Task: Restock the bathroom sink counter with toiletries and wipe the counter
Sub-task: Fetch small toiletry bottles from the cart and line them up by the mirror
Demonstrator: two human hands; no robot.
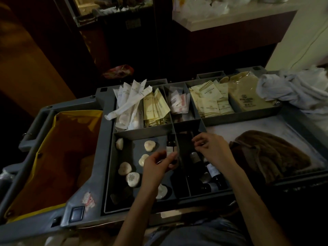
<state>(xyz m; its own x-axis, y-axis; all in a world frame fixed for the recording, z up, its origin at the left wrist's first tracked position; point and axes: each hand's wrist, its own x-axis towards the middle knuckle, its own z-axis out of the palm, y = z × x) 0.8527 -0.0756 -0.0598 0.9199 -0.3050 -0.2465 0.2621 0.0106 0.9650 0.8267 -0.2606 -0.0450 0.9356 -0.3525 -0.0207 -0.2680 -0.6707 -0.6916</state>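
L hand (158,166) pinches mini toiletry bottle (171,145) upright, prob gathering restock; R hand (213,150) fingers curled over bottle compartment (185,142), grip unclear tbh.

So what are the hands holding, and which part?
The left hand pinches a small dark bottle by its lower half. Whether the right hand holds anything is too dark to tell.

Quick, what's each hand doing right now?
Left hand: holding a small dark bottle.
Right hand: curled, too dark to tell whether its grip holds anything.
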